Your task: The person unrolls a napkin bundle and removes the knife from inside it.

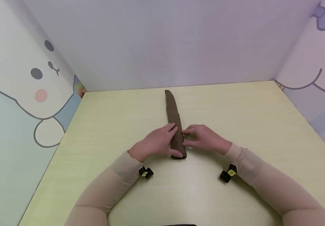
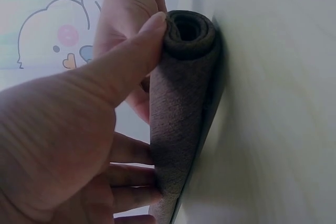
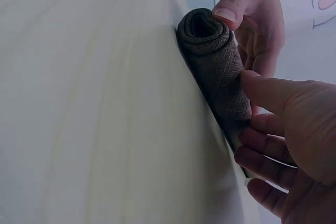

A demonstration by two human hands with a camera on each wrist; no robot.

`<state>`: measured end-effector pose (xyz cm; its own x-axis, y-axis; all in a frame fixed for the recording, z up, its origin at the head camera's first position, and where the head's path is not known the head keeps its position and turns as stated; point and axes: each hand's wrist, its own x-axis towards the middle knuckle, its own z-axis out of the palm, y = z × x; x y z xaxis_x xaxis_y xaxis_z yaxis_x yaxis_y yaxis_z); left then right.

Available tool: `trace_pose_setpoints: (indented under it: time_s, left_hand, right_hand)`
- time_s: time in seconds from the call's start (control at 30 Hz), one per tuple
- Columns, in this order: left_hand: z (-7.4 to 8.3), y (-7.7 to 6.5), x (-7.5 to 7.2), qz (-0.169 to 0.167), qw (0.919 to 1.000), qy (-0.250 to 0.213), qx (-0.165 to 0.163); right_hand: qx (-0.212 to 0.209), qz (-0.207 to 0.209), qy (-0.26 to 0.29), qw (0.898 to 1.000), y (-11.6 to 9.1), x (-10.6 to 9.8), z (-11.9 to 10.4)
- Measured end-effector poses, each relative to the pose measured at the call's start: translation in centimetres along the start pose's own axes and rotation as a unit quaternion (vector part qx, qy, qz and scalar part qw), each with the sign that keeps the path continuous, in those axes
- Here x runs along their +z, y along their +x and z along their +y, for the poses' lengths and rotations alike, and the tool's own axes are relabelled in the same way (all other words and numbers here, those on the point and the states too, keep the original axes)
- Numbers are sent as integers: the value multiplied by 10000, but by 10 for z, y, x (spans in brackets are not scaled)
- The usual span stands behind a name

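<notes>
A brown cloth (image 1: 174, 117), rolled into a long narrow roll, lies lengthwise on the table. Its far end tapers to a flatter tip. Coiled layers show at the near end of the roll (image 3: 215, 61) in the right wrist view. My left hand (image 1: 158, 139) touches it from the left, fingers across its upper side and thumb at the near end's rim. From the other side my right hand (image 1: 205, 138) meets it with thumb and fingertips. In the right wrist view, the right fingers (image 3: 265, 166) are loosely bent along the roll's lower side.
The pale wood-grain table (image 1: 117, 110) runs back to a plain light wall (image 1: 162, 47). Side panels with cartoon animals (image 1: 41, 78) stand left and right. Small black devices with yellow labels sit at the left wrist (image 1: 145, 172) and the right wrist (image 1: 228, 173).
</notes>
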<state>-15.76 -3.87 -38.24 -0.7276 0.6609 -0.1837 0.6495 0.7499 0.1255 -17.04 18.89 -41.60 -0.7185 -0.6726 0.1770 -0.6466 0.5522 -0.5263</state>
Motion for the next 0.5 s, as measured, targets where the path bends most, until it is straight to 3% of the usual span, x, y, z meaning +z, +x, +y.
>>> trace_pose_setpoints:
  time_s: [0.5]
  left_hand:
    - [0, 1, 1, 10, 10000, 50, 18]
  right_hand:
    - [583, 2, 806, 9950, 1, 3, -3]
